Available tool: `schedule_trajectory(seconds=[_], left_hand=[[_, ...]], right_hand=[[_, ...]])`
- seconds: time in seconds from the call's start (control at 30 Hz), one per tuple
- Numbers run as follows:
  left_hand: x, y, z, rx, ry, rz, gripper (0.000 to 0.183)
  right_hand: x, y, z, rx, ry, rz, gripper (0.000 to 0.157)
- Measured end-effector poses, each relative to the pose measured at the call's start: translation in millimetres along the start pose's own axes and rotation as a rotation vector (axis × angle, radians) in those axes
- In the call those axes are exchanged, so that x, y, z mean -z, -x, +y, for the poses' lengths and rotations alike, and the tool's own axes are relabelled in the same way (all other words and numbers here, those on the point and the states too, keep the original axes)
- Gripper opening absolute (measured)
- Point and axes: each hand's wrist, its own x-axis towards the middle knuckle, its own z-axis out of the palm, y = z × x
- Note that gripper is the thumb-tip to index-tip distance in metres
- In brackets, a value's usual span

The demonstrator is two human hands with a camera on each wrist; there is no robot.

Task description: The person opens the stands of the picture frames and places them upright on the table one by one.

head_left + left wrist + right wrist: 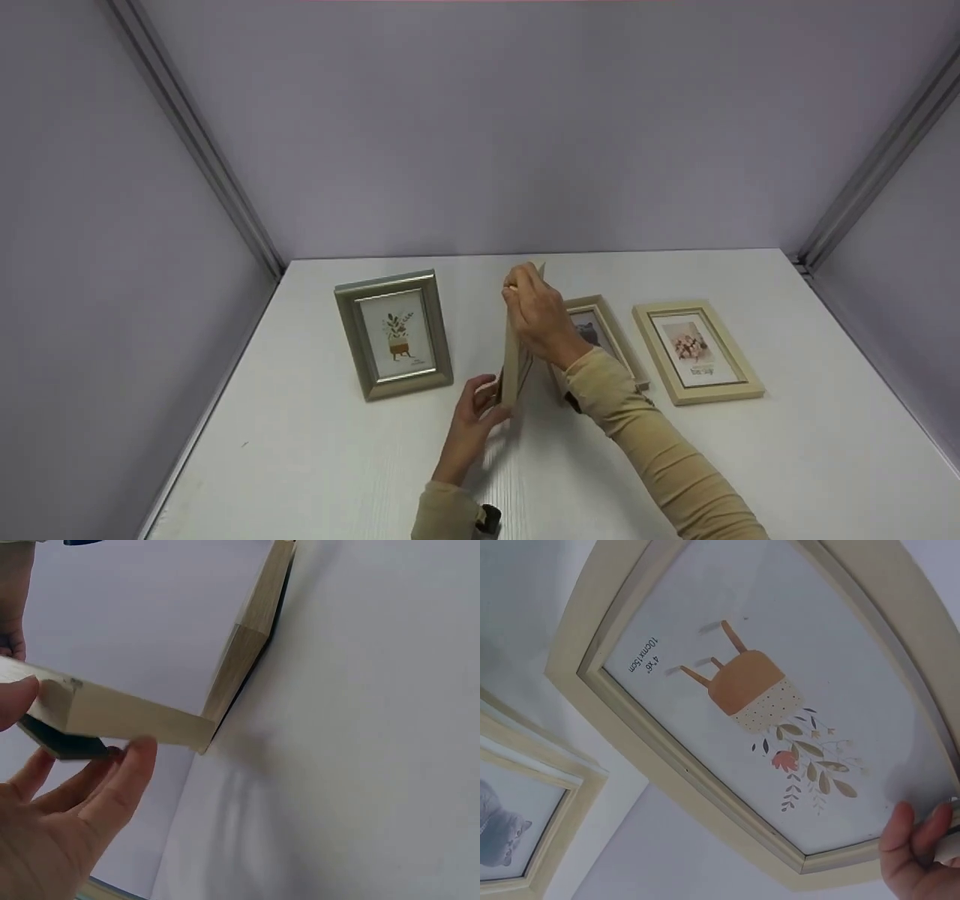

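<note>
Both hands hold a cream picture frame [513,360] upright and nearly edge-on to the head view. My right hand [540,311] grips its upper edge. Down at its lower near corner, my left hand [469,427] has the thumb on one side and curled fingers on the other. In the left wrist view, the left hand [82,817] is by a dark green panel [64,742] at the frame's back. The right wrist view shows the frame's front [660,750], with a potted-plant print [754,690] behind the pane, and right fingers [900,832] at a corner.
On the white table [300,450], a silvery frame [367,352] with a plant print stands at left. Right of the hands lie a cream frame [626,345] with a cat picture, partly hidden by the right arm, and a cream frame [739,391] with a flower picture.
</note>
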Motion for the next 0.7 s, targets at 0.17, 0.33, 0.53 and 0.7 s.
schedule_trajectory(seconds=[0.17, 0.33, 0.53, 0.7], left_hand=[[6.0, 2.2, -1.1, -0.014, -0.004, 0.010, 0.053], [10.9, 1.7, -2.4, -0.005, 0.021, 0.028, 0.052], [15.6, -1.9, -4.8, 0.017, 0.116, 0.085, 0.041], [17.2, -4.8, -3.5, 0.011, 0.154, 0.224, 0.029]], right_hand=[[2.4, -0.4, -2.1, 0.013, -0.012, -0.008, 0.009], [4.7, 0.4, -2.0, 0.024, -0.021, 0.005, 0.009], [8.7, 2.8, 0.1, 0.032, -0.017, -0.001, 0.009], [15.9, 5.5, 3.1, 0.036, -0.047, -0.063, 0.009]])
